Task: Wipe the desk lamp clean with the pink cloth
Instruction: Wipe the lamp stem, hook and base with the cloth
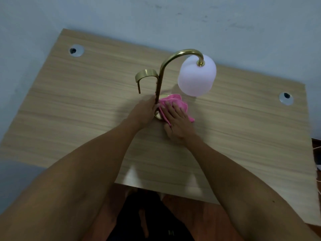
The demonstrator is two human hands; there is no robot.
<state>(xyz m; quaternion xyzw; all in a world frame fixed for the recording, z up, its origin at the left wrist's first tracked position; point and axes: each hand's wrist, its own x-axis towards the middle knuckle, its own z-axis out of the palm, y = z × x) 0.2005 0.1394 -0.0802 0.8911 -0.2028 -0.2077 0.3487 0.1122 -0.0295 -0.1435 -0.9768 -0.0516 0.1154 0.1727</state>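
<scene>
The desk lamp (173, 57) stands mid-desk: a curved brass stem, a smaller brass hook arm to its left and a white frosted shade (197, 77) hanging at the right. My left hand (145, 113) is wrapped around the bottom of the stem, just above the brass base, of which only a sliver shows. My right hand (178, 123) lies flat, fingers spread, pressing the pink cloth (175, 101) down on the base right of the stem. Most of the base is hidden under the cloth and hands.
The light wooden desk (78, 108) has two round cable grommets, one at the back left (76, 50) and one at the right (286, 98). A pale blue wall stands behind the desk. My legs and the floor show below the front edge.
</scene>
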